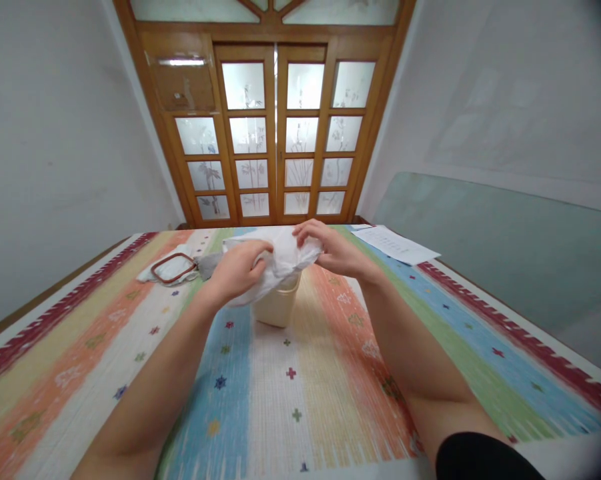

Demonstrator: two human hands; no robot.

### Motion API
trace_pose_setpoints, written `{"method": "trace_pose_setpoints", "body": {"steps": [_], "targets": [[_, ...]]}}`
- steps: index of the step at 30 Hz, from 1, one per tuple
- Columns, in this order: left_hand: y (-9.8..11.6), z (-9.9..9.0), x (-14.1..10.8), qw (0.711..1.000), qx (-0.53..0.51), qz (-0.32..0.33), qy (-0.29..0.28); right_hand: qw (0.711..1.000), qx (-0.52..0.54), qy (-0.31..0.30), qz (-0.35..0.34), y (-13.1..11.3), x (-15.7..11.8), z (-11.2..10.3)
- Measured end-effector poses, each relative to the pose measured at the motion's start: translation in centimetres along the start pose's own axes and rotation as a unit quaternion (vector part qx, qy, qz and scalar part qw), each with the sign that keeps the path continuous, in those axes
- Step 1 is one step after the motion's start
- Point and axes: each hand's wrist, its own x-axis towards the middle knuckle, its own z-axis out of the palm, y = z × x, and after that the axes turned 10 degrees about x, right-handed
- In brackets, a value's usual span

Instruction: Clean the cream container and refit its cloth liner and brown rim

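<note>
A cream-coloured bin [275, 310] stands upright on the striped tablecloth in front of me. A thin white plastic bag [284, 257] lies over its top and hangs down on the left side, hiding most of the rim. My left hand [241, 268] is closed on the bag's left part, thumb and fingers bent around it. On the bag's right part, my right hand [330, 250] pinches the plastic with curled fingers. The inside of the bin is hidden.
A brown oval-cornered frame [174, 268] rests on white cloth at the left, beside a grey item [209, 265]. Printed paper sheets [395, 245] lie at the back right. The striped tablecloth [290, 400] covers the table; wooden glazed doors stand beyond.
</note>
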Motion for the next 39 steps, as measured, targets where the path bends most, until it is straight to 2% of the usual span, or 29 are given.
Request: {"method": "trace_pose_setpoints", "body": {"steps": [2,4,6,9,12,14,16,19,22,24,27,29,32,34,37,39], "targets": [[-0.3,0.9,0.2,0.999,-0.012,0.018,0.032,0.998,-0.003,-0.050,0.046,0.1,-0.2,0.5],[-0.5,1.6,0.4,0.999,-0.023,0.033,0.034,0.992,0.051,-0.046,0.110,0.8,-0.2,1.2],[-0.6,2.1,0.4,0.999,-0.021,0.037,0.021,0.974,0.151,0.020,0.166,2.0,0.1,2.0],[-0.5,2.5,0.4,0.999,-0.011,0.036,0.006,0.914,0.299,0.155,0.228,3.9,0.9,2.4],[-0.1,2.3,0.3,1.000,-0.003,0.024,0.008,0.864,0.352,0.257,0.251,6.0,1.6,1.5],[0.1,2.1,0.2,1.000,0.004,0.024,0.002,0.856,0.329,0.312,0.248,7.8,1.7,0.6],[0.4,1.9,0.1,0.999,0.009,0.036,-0.010,0.868,0.267,0.342,0.243,9.8,1.5,-0.1],[1.2,1.4,0.0,0.997,0.008,0.074,-0.036,0.904,0.141,0.317,0.250,12.8,0.7,-0.6],[2.5,0.6,-0.2,0.990,-0.008,0.126,-0.060,0.915,0.040,0.299,0.268,14.9,0.0,-0.4],[3.5,0.0,-0.4,0.988,-0.032,0.139,-0.056,0.918,-0.012,0.297,0.263,15.4,-0.1,-0.3],[4.3,-0.8,-0.8,0.990,-0.063,0.114,-0.058,0.927,-0.043,0.298,0.223,14.9,0.3,-0.4],[4.1,-1.1,-1.0,0.994,-0.041,0.081,-0.057,0.928,-0.039,0.327,0.171,13.7,0.7,-0.5],[2.6,-0.9,-0.9,0.999,0.052,0.001,-0.013,0.910,-0.009,0.411,0.050,10.5,1.0,-0.6],[1.1,-0.6,-0.6,0.993,0.112,-0.047,0.000,0.897,-0.005,0.441,-0.003,8.2,0.9,-0.5],[-0.8,0.0,-0.2,0.986,0.146,-0.076,-0.014,0.909,-0.043,0.414,0.013,5.9,0.7,0.1],[-1.4,0.0,0.1,0.986,0.156,-0.057,-0.015,0.920,-0.060,0.384,0.042,6.1,0.6,0.5]]}}
